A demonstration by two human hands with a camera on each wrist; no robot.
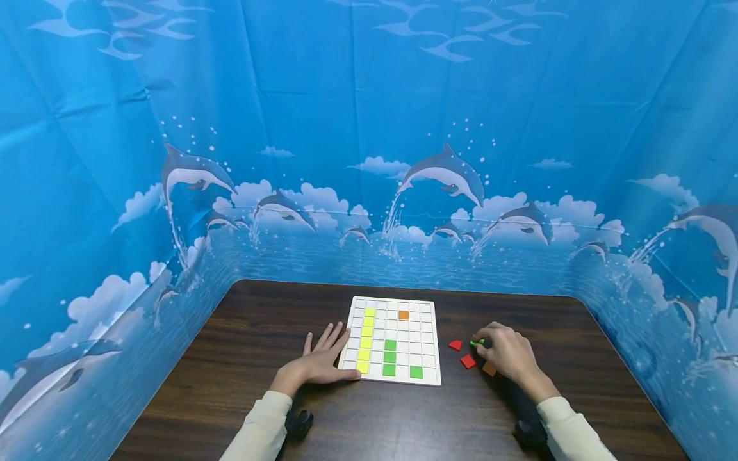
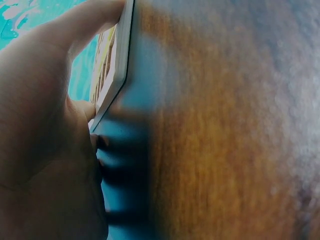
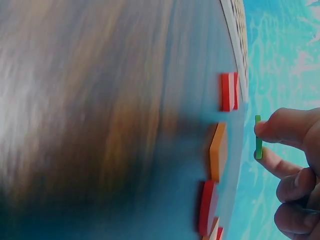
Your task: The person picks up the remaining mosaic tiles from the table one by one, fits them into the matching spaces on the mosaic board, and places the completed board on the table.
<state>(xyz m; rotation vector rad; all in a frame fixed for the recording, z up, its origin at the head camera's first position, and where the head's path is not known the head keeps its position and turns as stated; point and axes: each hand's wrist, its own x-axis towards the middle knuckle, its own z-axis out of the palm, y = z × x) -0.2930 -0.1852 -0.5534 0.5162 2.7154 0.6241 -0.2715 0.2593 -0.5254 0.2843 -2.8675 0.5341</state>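
A white grid board (image 1: 428,339) lies on the table, a column of yellow tiles (image 1: 366,341) along its left side. On its squares also sit several green tiles (image 1: 389,357) and an orange tile (image 1: 403,315). My left hand (image 1: 317,365) rests at the board's left edge, fingers spread and thumb on the near left corner. To the right of the board, my right hand (image 1: 510,352) pinches a green tile (image 3: 258,137) between thumb and finger, raised above the table in the right wrist view.
Loose red tiles (image 1: 468,362) and an orange tile (image 3: 218,152) lie on the dark wooden table (image 1: 403,422) between the board and my right hand, some partly hidden under it. A blue dolphin-print curtain (image 1: 357,128) surrounds the table's back and sides.
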